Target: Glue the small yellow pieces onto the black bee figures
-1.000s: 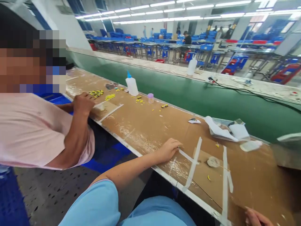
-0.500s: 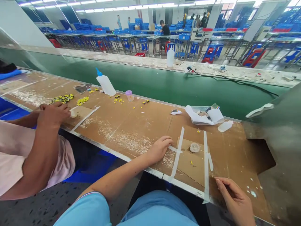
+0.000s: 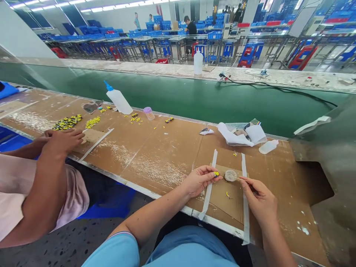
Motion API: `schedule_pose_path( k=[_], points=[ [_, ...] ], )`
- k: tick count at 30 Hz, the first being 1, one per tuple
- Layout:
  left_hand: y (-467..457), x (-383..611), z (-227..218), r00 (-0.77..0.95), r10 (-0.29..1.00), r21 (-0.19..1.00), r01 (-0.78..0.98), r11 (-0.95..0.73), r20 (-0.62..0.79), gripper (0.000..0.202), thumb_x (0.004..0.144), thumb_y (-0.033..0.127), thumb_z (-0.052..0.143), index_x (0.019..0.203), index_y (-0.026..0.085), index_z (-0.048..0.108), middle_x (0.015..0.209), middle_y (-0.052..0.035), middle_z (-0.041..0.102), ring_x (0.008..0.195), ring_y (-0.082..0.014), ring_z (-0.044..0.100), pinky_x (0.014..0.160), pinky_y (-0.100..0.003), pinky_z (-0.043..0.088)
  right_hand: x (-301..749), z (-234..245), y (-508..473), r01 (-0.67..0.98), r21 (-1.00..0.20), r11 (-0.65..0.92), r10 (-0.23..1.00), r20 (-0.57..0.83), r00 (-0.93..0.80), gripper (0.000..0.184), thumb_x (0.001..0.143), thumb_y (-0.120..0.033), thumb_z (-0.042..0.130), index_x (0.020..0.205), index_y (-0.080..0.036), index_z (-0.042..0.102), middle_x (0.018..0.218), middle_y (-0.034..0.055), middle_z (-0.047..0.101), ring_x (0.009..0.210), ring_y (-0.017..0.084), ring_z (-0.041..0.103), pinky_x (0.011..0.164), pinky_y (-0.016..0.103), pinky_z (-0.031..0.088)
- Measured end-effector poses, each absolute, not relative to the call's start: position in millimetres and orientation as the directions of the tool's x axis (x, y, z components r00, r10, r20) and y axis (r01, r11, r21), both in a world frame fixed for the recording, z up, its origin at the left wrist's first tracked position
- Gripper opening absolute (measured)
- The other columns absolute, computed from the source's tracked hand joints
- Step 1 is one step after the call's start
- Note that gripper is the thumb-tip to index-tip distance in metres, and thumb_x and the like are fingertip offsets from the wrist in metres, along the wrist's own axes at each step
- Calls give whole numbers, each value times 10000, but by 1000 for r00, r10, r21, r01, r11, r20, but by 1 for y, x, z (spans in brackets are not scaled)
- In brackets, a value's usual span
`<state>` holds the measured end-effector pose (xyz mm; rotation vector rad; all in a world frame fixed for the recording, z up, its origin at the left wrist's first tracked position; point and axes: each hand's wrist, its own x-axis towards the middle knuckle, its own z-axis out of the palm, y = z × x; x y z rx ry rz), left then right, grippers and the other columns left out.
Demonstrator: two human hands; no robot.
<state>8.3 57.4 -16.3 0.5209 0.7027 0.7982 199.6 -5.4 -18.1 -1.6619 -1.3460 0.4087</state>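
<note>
A small yellow-and-black piece (image 3: 216,174) is pinched between the fingers (image 3: 210,171) of the left hand (image 3: 200,181) and is held up clear of the desk (image 3: 155,155), just beside a shallow round clear dish (image 3: 230,175). The fingers of the right hand (image 3: 260,196) are closed on a thin stick (image 3: 239,179), too fine to be made out well, and its tip is pointed toward the dish. Both hands are brought close together, apparently so that the piece and the dish can be reached at once. The dish is set between two strips of white tape (image 3: 214,159), which seem to mark off that spot. Farther along the desk, a white squeeze bottle (image 3: 119,102) with a blue nozzle, a pink-capped jar (image 3: 149,113) and a heap of yellow-and-black pieces (image 3: 67,122) are laid out. These seem to be kept within reach of a co-worker's hand (image 3: 62,142), which is resting at the desk's edge beside the heap.
</note>
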Motion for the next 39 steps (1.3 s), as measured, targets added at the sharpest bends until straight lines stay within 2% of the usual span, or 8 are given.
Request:
schedule_pose_path(
  k=[5, 9, 12, 18, 23, 29, 32, 39],
  points=[
    [55, 9, -22, 488, 783, 673, -431, 600, -386, 371, 534, 305, 855, 761, 116, 630, 783, -45, 695, 660, -108, 648, 677, -236, 491, 199, -18, -4, 725, -678, 123, 858, 439, 265, 367, 838, -522, 499, 760, -234, 712, 724, 38, 681, 551, 125, 580, 512, 240, 458],
    [53, 10, -22, 488, 787, 707, -396, 585, -377, 397, 494, 317, 869, 726, 112, 622, 746, -38, 693, 664, -112, 656, 717, -247, 497, 199, -20, -4, 809, -561, 174, 827, 529, 189, 337, 878, -450, 476, 764, -220, 694, 729, 32, 676, 600, 123, 608, 549, 232, 465],
    [51, 11, -21, 492, 781, 729, -357, 584, -384, 428, 479, 322, 873, 779, 117, 647, 756, -35, 696, 701, -124, 667, 769, -267, 497, 198, -20, -5, 829, -528, 185, 811, 558, 174, 311, 891, -410, 470, 779, -221, 690, 751, 36, 680, 675, 137, 630, 595, 241, 473],
    [50, 11, -23, 485, 780, 756, -311, 575, -394, 452, 479, 343, 867, 818, 132, 654, 814, -51, 718, 797, -138, 673, 901, -307, 459, 198, -21, -6, 813, -557, 169, 827, 529, 191, 297, 885, -411, 475, 775, -223, 676, 748, 28, 670, 686, 139, 623, 620, 253, 461],
    [49, 14, -23, 493, 777, 756, -309, 577, -392, 478, 459, 375, 870, 806, 125, 656, 733, -35, 693, 705, -136, 659, 790, -307, 504, 201, -23, -7, 712, -698, 76, 834, 436, 338, 339, 859, -470, 488, 733, -202, 654, 726, 41, 662, 684, 158, 609, 636, 270, 453],
    [49, 16, -24, 476, 777, 739, -325, 590, -412, 487, 426, 355, 882, 785, 119, 653, 712, -22, 691, 675, -118, 655, 774, -288, 508, 204, -25, -13, 570, -822, 8, 825, 327, 460, 336, 837, -490, 520, 750, -190, 645, 759, 47, 660, 711, 167, 599, 661, 276, 448],
    [49, 16, -27, 483, 774, 735, -329, 593, -409, 492, 433, 354, 880, 798, 114, 653, 721, -28, 693, 684, -125, 657, 788, -302, 505, 200, -20, -16, 594, -803, 48, 837, 357, 415, 302, 842, -458, 526, 739, -196, 636, 753, 40, 654, 713, 165, 594, 667, 278, 445],
    [49, 15, -29, 501, 767, 741, -315, 592, -400, 495, 452, 370, 872, 811, 112, 649, 733, -35, 696, 686, -124, 653, 793, -306, 501, 188, -7, -16, 716, -669, 199, 831, 503, 239, 241, 872, -366, 500, 734, -213, 626, 705, 25, 645, 687, 154, 588, 661, 287, 440]
  ],
)
